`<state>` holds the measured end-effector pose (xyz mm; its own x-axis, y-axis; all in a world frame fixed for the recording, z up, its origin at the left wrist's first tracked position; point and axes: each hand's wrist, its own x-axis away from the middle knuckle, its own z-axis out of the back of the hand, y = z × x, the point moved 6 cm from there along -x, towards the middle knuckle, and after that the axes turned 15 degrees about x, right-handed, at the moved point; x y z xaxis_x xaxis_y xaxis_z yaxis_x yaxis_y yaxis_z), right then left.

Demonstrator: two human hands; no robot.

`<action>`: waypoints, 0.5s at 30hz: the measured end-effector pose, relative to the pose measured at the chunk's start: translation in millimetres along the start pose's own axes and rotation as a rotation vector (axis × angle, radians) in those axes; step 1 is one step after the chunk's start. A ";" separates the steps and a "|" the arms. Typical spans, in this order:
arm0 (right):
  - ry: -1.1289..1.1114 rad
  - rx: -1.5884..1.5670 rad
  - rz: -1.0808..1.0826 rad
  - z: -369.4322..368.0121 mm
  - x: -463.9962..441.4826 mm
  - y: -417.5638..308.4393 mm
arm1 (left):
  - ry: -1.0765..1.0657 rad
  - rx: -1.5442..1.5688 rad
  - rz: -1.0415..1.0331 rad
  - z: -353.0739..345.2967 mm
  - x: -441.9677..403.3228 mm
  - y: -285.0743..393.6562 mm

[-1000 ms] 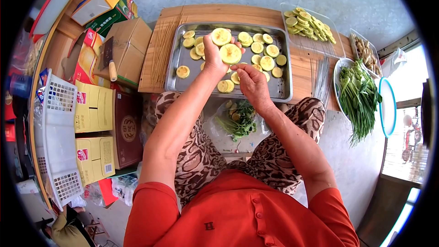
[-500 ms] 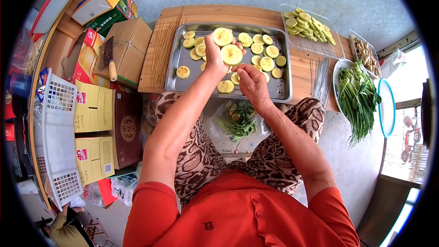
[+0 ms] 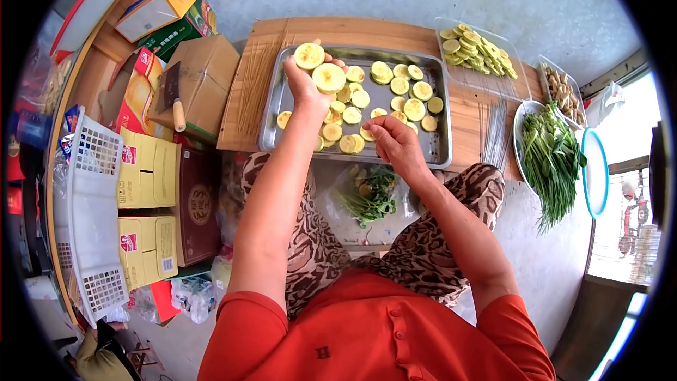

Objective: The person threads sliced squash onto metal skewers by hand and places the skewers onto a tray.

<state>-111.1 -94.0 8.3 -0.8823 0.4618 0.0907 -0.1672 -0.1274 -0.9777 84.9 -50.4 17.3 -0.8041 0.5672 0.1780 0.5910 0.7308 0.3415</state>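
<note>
My left hand (image 3: 305,83) is raised over the left part of the metal tray (image 3: 446,142), its fingers round two large zucchini slices (image 3: 329,78), one beside the other. My right hand (image 3: 395,141) is pinched above the tray's front edge; what its fingertips hold, if anything, is too small to make out. Several zucchini slices (image 3: 415,109) lie in the tray, singly and in overlapping groups. Thin wooden skewers (image 3: 255,92) lie on the wooden table (image 3: 338,27) left of the tray.
To the right are a clear box of sliced zucchini (image 3: 479,53), metal skewers (image 3: 496,134), a bowl of greens (image 3: 550,155) and a box of pale pieces (image 3: 562,90). A cleaver (image 3: 171,95) rests by cardboard boxes at left. Bagged greens (image 3: 370,194) lie between the knees.
My left hand has moved left with the two slices, away from my right hand. My right hand is slightly lower. More slices show in the middle of the tray.
</note>
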 end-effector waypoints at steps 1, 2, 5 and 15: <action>0.025 0.019 0.021 3.6 1.5 -1.1 | -0.015 -0.036 0.036 2.9 -3.9 -1.6; 0.054 0.037 0.041 7.0 2.7 -2.7 | -0.020 -0.038 0.039 5.0 -5.3 -3.2; 0.109 -0.021 0.018 18.1 4.6 -3.7 | 0.010 -0.009 0.078 17.2 -12.6 -21.4; 0.271 0.000 -0.100 146.7 -6.0 -9.5 | -0.040 -0.414 0.101 7.8 4.7 -20.5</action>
<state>-168.8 -224.3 44.8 -0.7119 0.6896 0.1333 -0.2476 -0.0688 -0.9664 69.5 -59.7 4.0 -0.7357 0.6482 0.1964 0.5847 0.4615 0.6672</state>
